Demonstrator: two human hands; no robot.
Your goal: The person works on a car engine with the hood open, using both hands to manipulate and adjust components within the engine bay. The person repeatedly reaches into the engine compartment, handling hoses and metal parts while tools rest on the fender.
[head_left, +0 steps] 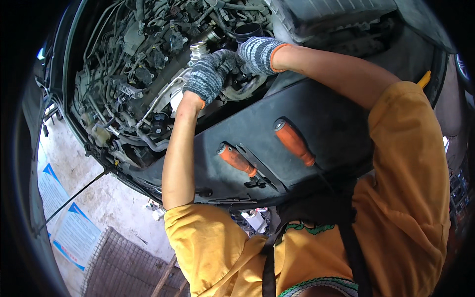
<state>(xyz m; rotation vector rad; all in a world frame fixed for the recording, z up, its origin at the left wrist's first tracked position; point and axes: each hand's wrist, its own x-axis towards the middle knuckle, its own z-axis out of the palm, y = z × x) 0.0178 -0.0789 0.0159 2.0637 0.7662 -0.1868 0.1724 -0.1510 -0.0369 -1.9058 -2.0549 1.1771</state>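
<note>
My left hand, in a grey and white striped knit glove with an orange cuff, reaches into the car's engine bay. Its fingers are curled, and whatever lies in them is hidden. Close beside it, my right hand, gloved alike, bends its fingers down among the engine parts; their tips are out of sight. Just beyond the right hand is the open end of a black round duct. A shiny metal cylindrical part stands by the left hand's knuckles. Below the hands runs a pale curved pipe.
On the dark front panel lie two orange-handled screwdrivers, a shorter one and a longer one, with a flat dark strip between. A black box-shaped housing sits at the upper right. A thin rod slants at left.
</note>
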